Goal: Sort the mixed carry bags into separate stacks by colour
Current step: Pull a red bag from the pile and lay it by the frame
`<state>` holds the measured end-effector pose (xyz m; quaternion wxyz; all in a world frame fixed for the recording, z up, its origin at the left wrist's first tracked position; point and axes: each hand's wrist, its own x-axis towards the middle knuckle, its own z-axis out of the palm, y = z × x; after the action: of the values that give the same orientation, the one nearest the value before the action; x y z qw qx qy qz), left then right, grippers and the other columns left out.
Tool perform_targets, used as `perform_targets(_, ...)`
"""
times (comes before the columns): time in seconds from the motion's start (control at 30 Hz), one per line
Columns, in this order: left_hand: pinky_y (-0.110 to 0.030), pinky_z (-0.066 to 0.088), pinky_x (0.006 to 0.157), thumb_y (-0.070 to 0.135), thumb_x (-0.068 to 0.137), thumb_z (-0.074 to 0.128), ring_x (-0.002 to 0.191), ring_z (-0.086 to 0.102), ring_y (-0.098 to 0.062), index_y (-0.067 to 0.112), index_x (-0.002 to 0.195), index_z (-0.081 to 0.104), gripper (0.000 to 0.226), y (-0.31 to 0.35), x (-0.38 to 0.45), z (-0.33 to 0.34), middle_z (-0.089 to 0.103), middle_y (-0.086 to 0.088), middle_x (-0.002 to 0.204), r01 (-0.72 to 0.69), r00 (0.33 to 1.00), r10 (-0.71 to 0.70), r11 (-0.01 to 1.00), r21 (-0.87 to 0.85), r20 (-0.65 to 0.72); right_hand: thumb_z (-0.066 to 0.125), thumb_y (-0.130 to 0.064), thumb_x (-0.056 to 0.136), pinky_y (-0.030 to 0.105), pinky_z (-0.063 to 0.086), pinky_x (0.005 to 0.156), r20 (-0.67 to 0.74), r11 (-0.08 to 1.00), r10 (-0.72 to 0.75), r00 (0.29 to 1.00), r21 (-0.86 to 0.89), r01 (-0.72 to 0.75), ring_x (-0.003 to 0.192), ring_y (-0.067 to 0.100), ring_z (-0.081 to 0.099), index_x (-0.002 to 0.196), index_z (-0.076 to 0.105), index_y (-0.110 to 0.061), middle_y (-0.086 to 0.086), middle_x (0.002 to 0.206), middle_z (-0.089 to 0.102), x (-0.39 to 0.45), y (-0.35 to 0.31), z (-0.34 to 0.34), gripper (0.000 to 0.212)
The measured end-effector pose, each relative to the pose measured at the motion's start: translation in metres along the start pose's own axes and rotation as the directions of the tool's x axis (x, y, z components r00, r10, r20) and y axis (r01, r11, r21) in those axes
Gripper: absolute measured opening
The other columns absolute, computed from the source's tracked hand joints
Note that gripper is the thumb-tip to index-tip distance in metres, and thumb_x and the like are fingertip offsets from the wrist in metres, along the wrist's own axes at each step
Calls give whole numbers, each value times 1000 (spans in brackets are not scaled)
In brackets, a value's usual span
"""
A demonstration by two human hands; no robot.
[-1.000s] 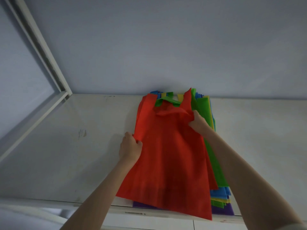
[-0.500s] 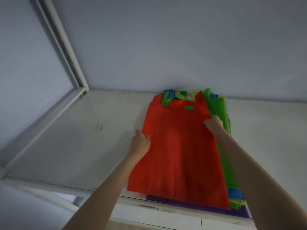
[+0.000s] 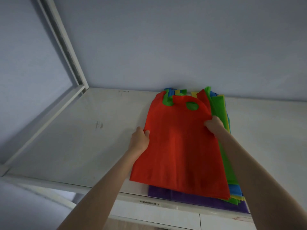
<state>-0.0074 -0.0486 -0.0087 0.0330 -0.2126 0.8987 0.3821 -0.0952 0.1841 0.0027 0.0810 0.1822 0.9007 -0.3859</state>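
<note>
I hold the red bag (image 3: 179, 146) by its two side edges; my left hand (image 3: 139, 140) has the fingers curled over the left edge, my right hand (image 3: 214, 126) pinches the right edge just below the handle. Compared with one second ago the bag lies flatter and its folded handle has opened out, so the green shows through the handle hole; the grip places are nearly the same. The bag is on top of the mixed pile (image 3: 232, 193), near the wall, on the white table (image 3: 83, 138); I judge it is freed from the green bag (image 3: 217, 107) below and ready to go to the bare table at the left as the first red stack.
</note>
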Motion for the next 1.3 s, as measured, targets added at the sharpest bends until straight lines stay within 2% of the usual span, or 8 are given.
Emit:
perform_targets(0.27, -39, 43, 93, 19, 102, 37, 118, 55, -39, -5, 126, 46, 36, 1, 6, -26, 58, -25, 126, -63, 996, 69, 992, 108, -50, 39, -10, 92, 42, 47, 92, -58, 998, 16, 998, -55, -19, 116, 42, 54, 126, 48, 9, 30, 128, 53, -4, -28, 14, 39)
perform_targets(0.5, -35, 43, 94, 19, 99, 44, 118, 55, -36, -5, 118, 57, 34, -34, 63, -138, 59, -25, 124, -68, 990, 86, 986, 155, -113, 30, -2, 98, 35, 36, 106, 63, 990, -140, 988, -15, 141, 133, 35, 42, 134, 42, 9, 26, 143, 42, -35, -152, 63, 40)
perform_targets(0.63, -38, 42, 95, 18, 99, 42, 119, 54, -38, -3, 123, 55, 35, -66, 93, -205, 60, -26, 124, -77, 952, 116, 986, 145, -282, 35, -9, 96, 41, 38, 102, -144, 965, -220, 965, 110, 237, 127, 41, 45, 131, 42, 9, 31, 136, 46, -40, -219, 117, 40)
perform_targets(0.7, -40, 42, 95, 19, 100, 40, 119, 54, -40, -2, 130, 48, 38, -93, 100, -220, 60, -26, 124, -34, 951, 92, 980, 197, -294, 35, -13, 97, 41, 38, 101, -117, 971, -202, 972, 104, 214, 127, 42, 44, 130, 41, 7, 30, 137, 45, -43, -229, 152, 39)
perform_targets(0.83, -40, 44, 94, 23, 101, 38, 119, 55, -38, -6, 123, 49, 39, -157, 113, -218, 59, -26, 125, 69, 989, -22, 943, 325, -146, 40, -8, 92, 43, 44, 96, 31, 997, -74, 997, -13, 75, 120, 43, 51, 127, 45, 10, 31, 131, 50, -44, -204, 222, 40)
perform_targets(1.07, -39, 48, 92, 19, 98, 38, 112, 60, -35, -4, 118, 54, 35, -189, 122, -214, 61, -20, 121, 115, 992, -125, 938, 327, 9, 45, -5, 88, 40, 47, 79, 47, 993, -29, 998, -116, 34, 100, 39, 58, 120, 50, 14, 29, 108, 59, -38, -202, 245, 38)
perform_targets(1.17, -38, 50, 90, 20, 96, 39, 111, 61, -32, -2, 115, 57, 35, -187, 125, -214, 63, -17, 120, 116, 989, -142, 926, 358, 48, 44, -6, 88, 28, 36, 54, 76, 990, -34, 997, -137, 44, 76, 28, 50, 94, 56, 12, 12, 69, 48, -38, -203, 245, 22)
perform_targets(1.3, -29, 43, 74, 16, 95, 38, 110, 62, -26, 2, 113, 60, 32, -187, 127, -218, 63, -11, 119, 105, 981, -166, 887, 449, 98, 45, -8, 88, 23, 27, 46, 113, 987, -18, 993, -155, 35, 52, 16, 37, 61, 40, -4, 6, 60, 38, -39, -205, 244, 28)
